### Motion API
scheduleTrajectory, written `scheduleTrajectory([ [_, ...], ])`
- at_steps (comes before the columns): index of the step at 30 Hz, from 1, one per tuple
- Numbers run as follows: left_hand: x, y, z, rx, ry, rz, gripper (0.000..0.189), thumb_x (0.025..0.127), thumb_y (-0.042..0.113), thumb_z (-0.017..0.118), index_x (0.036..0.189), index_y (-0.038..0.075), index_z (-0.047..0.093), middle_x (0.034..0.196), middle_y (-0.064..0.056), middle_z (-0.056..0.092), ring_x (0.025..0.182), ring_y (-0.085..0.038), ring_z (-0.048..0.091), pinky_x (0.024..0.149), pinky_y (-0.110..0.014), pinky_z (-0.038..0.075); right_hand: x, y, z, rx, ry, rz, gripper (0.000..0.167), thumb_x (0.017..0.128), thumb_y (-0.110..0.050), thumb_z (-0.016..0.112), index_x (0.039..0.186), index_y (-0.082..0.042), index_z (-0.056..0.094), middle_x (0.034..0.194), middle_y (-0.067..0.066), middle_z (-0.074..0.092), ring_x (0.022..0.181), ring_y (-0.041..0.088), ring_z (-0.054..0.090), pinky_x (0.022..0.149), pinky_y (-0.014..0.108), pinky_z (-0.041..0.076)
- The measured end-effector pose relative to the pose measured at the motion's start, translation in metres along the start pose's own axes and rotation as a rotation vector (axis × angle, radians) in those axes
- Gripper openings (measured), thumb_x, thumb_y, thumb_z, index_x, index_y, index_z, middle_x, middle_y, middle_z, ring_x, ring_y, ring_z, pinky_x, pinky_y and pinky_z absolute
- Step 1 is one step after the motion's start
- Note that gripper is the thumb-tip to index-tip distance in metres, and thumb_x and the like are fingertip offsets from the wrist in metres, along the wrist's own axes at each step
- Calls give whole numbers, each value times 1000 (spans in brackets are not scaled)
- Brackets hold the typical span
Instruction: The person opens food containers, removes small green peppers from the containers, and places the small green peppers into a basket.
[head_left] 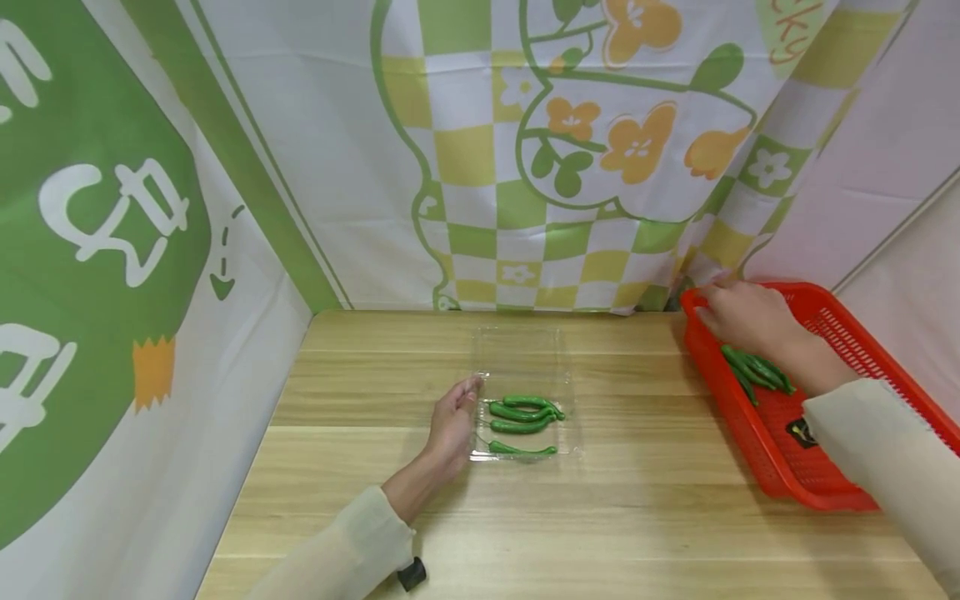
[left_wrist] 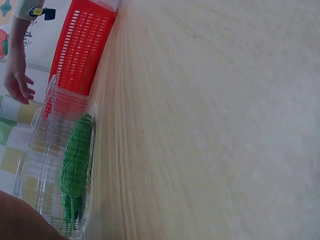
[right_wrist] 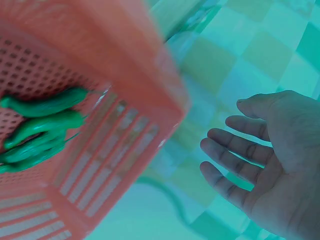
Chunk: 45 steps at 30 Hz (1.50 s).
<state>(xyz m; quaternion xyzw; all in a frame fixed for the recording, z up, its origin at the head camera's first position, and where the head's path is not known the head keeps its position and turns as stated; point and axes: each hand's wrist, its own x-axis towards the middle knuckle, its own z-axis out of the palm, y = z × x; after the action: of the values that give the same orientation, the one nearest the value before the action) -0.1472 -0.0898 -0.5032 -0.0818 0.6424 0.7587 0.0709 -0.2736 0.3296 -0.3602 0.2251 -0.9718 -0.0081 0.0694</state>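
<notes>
A clear plastic clamshell box [head_left: 519,352] lies with its lid folded back on the table. Several green chili peppers [head_left: 521,427] are in its near half. My left hand [head_left: 452,425] holds the box's left edge; in the left wrist view only a dark part of it shows. To the right stands a red plastic basket [head_left: 832,498], holding more green peppers [head_left: 757,371]. My right hand [head_left: 750,317] is above the basket's far left corner in the head view. The right wrist view shows its fingers loosely spread, holding nothing, apart from the basket's rim.
The wooden table [head_left: 360,467] meets a printed checkered curtain [head_left: 540,250] at the back. A green and white cloth [head_left: 150,467] hangs on the left. A small black tag [head_left: 801,432] lies in the basket.
</notes>
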Motion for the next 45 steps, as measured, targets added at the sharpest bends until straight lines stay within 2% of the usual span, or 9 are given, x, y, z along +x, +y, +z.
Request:
scheduleTrajectory([
  [6, 1, 0, 1, 2, 1, -1, 47, 113, 4, 35, 160, -2, 37, 169, -20, 33, 161, -41, 18, 133, -55, 8, 3, -33, -3, -13, 82, -103, 18, 92, -10, 74, 109, -2, 72, 95, 15, 70, 69, 40, 69, 51, 57, 57],
  [12, 1, 1, 1, -3, 8, -2, 47, 113, 3, 36, 160, -2, 37, 169, -20, 33, 161, -41, 19, 133, -54, 9, 2, -68, -1, -2, 157, -211, 10, 92, -9, 74, 101, -5, 73, 85, 7, 66, 69, 32, 68, 46, 49, 56],
  [17, 0, 1, 2, -16, 9, -6, 48, 113, 3, 35, 160, -2, 36, 170, -19, 33, 161, -40, 20, 133, -53, 9, 3, -90, 1, -45, 207, -315, 19, 89, -10, 80, 105, -2, 73, 87, 9, 69, 71, 32, 68, 45, 45, 55],
  [21, 1, 0, 2, -43, 5, -5, 48, 113, 3, 34, 160, -3, 35, 170, -19, 32, 161, -39, 20, 134, -52, 9, 3, -105, 4, -78, 234, -381, 22, 88, -11, 83, 105, -2, 73, 92, 11, 72, 76, 32, 71, 48, 45, 58],
  [26, 0, 1, 2, -58, 10, -4, 48, 113, 2, 34, 160, -4, 36, 170, -20, 32, 161, -39, 21, 133, -52, 9, 0, -127, 6, -84, 187, -428, 23, 87, -12, 84, 106, -3, 75, 94, 10, 73, 76, 29, 72, 54, 44, 61],
  [31, 0, -1, 3, -64, 18, -7, 47, 112, 2, 35, 159, -3, 38, 170, -19, 34, 160, -38, 23, 134, -50, 11, 0, -143, 10, -64, 114, -430, 23, 88, -14, 84, 107, -4, 75, 91, 9, 72, 72, 28, 70, 50, 43, 59],
  [38, 1, -1, 4, -64, 16, -7, 47, 112, 2, 36, 159, -3, 38, 170, -19, 33, 160, -37, 23, 134, -50, 11, 0, -161, 19, -62, 65, -464, 23, 90, -18, 84, 108, -5, 75, 88, 6, 70, 71, 23, 68, 49, 38, 58],
  [45, 0, 0, 3, -73, 7, -6, 48, 112, 2, 35, 160, -4, 35, 171, -19, 31, 161, -37, 21, 134, -50, 8, -3, -181, 33, -38, 1, -527, 25, 95, -21, 80, 114, -6, 75, 95, 6, 72, 81, 22, 72, 57, 35, 62],
])
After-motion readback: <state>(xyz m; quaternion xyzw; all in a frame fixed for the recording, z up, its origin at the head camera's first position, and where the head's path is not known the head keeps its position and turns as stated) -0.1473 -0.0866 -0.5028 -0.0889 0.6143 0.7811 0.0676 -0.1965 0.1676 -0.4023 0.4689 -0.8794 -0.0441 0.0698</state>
